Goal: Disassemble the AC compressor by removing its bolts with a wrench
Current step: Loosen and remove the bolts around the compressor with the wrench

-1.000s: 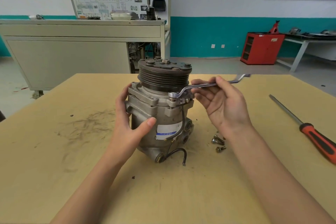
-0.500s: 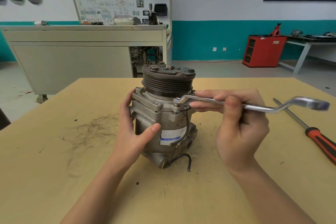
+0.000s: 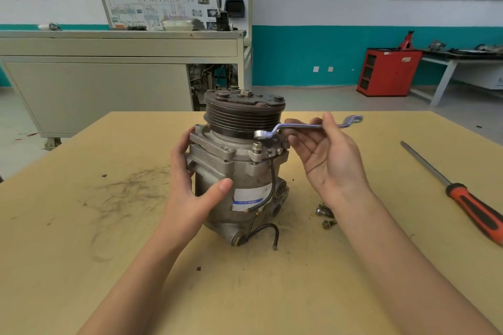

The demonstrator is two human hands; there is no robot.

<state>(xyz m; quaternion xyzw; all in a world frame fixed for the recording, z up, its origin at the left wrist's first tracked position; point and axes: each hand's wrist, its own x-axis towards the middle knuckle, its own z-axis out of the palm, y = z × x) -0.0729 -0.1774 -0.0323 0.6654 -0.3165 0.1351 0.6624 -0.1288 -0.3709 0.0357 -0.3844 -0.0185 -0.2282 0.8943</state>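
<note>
**While one bolt stands raised: two out, more to go**

While the left hand (image 3: 190,198) grips the compressor (image 3: 239,171), thumb pressed on the front of the casing and fingers curled round its far side, the unit stands upright on the table (image 3: 81,253), pulley end up. Just right of that thumb and higher, a bolt (image 3: 256,146) stands proud of its flange lug and looks partly unscrewed. The ring end of the wrench (image 3: 299,125) hangs just over the bolt head. It seems lifted clear, though contact cannot be ruled out.

The right hand (image 3: 332,160), palm up, pinches the wrench shaft between thumb on top and forefinger beneath. Its other fingers are loose and spread below. Under that wrist, two loose bolts (image 3: 325,211) lie on the table beside the compressor's base. Well right of the fingers lies a screwdriver (image 3: 473,207), orange-handled, untouched.

Judgement: at least two bolts are out and a third is part-loosened. The ring likely needs reseating for the next turn. Any bolts on the far side are hidden, so the count left is unknown. The casing is not yet split.
</note>
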